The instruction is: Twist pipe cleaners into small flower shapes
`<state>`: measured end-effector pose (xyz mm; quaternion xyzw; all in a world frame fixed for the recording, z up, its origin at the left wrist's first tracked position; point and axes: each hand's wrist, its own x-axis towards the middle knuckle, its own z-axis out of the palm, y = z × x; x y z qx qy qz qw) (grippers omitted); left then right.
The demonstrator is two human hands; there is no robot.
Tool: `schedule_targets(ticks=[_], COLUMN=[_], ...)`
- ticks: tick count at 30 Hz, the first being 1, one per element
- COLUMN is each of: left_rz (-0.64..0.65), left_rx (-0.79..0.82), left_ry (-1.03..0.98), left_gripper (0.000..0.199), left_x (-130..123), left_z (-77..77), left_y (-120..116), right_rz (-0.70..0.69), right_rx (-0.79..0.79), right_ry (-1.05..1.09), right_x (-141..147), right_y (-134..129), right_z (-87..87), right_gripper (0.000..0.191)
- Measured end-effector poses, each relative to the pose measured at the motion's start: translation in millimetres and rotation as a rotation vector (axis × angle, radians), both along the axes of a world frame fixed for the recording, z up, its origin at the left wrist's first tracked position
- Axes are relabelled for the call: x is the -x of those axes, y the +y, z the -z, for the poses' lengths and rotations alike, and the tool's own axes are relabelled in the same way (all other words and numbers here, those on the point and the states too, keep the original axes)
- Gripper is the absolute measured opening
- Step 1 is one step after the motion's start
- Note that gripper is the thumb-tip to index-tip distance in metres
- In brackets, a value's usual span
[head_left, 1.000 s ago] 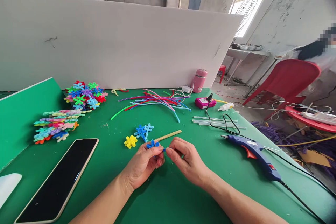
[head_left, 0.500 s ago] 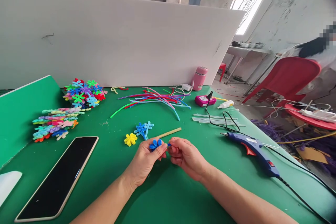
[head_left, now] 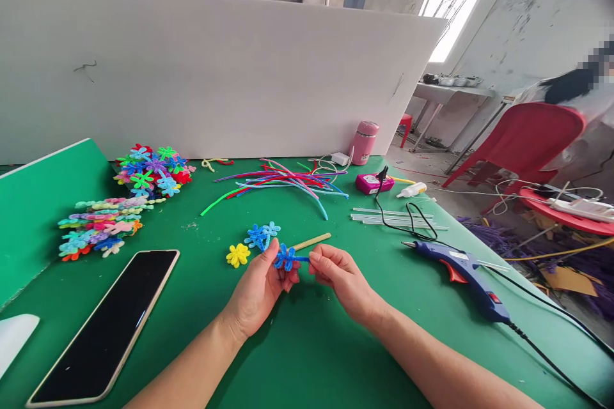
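A blue pipe-cleaner flower (head_left: 285, 258) with looped petals rests against the fingers of my left hand (head_left: 259, 291), whose thumb points up beside it. Its short straight tail (head_left: 302, 259) sticks out to the right, pinched at the end between thumb and forefinger of my right hand (head_left: 343, 278). Just beyond my left hand lie two joined blue flowers (head_left: 261, 235), one darker and one lighter. A yellow flower (head_left: 237, 255) is left of them. Behind my fingers a thin tan stick (head_left: 313, 241) lies on the green table.
At left are a phone (head_left: 105, 326) and piles of colourful pipe-cleaner flowers (head_left: 153, 169). Loose pipe cleaners (head_left: 288, 179) spread toward the back. On the right lie clear glue sticks (head_left: 393, 220) and a blue glue gun (head_left: 460, 271) with its cord. A pink bottle (head_left: 365, 143) stands behind.
My left thumb has lifted off the blue flower, which now shows more fully. My right hand has drawn slightly right, and more of the blue tail shows between the hands.
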<state>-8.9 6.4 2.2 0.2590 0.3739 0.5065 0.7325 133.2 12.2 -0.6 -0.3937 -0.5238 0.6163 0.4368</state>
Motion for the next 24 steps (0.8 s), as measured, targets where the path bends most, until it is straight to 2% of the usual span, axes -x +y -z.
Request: schedule_targets(ticks=[3,9,14,18,21,24], left_rz=[-0.032,0.081,0.058,0.016,0.019,0.044], left_rx=[0.035,-0.062,-0.052,-0.027,-0.013,-0.007], left_ry=[-0.033,0.055,0.066,0.018,-0.019,-0.035], left_gripper=[0.029,0.018,0.016,0.016,0.016,0.023], left_x=[1.0,2.9,2.5,2.1,2.5,3.2], left_z=[0.3,4.1,6.5,6.7,6.9,7.3], left_y=[1.2,-2.2,-2.9,-0.6,1.3,2.4], right_rz=[0.004,-0.041,-0.009,0.065,0.131,0.188], right_rx=[-0.1,-0.247,-0.365,-0.64,-0.847,-1.024], right_ry=[-0.079,-0.219,-0.388,-0.521,-0.599,-0.71], right_x=[-0.9,-3.0,-3.4,-4.2,-6.2,-8.8], right_y=[-1.1,-2.0,-2.3,-3.4,-2.6,0.1], right_z=[-1.0,2.5,5.2,4.9,5.4,5.2], right_gripper=[0.038,0.035,0.032,0.013,0.021,0.014])
